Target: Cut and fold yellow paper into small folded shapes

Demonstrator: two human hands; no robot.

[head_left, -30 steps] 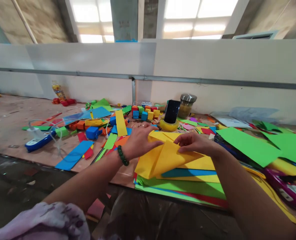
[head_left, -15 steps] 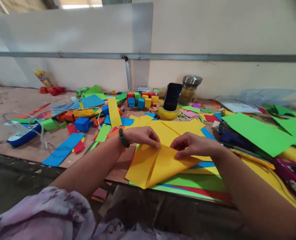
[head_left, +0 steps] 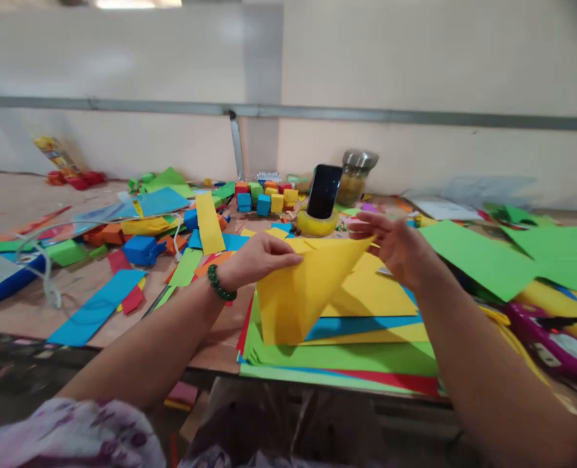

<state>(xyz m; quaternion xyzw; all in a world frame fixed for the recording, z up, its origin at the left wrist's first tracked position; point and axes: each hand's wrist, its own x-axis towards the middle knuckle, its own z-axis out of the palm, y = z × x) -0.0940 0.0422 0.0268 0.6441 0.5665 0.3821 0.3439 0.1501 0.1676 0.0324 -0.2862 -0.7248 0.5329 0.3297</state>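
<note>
The folded yellow sheet (head_left: pixel 298 299) hangs clear of the tabletop (head_left: pixel 210 344), stretched between both hands just above a stack of coloured sheets (head_left: pixel 347 357). The left hand (head_left: pixel 259 260) pinches its upper left edge, grip closed on the paper. The right hand (head_left: pixel 398 250) nips the upper right tip between thumb and fingers. Behind them a phone (head_left: pixel 323 190) stands in a yellow tape roll (head_left: pixel 318 225), with coloured blocks (head_left: pixel 264 197) just beside it.

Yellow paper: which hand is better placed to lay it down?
Probably left: the left hand grips the yellow paper above its hanging bulk; the right hand pinches only the far tip.
</note>
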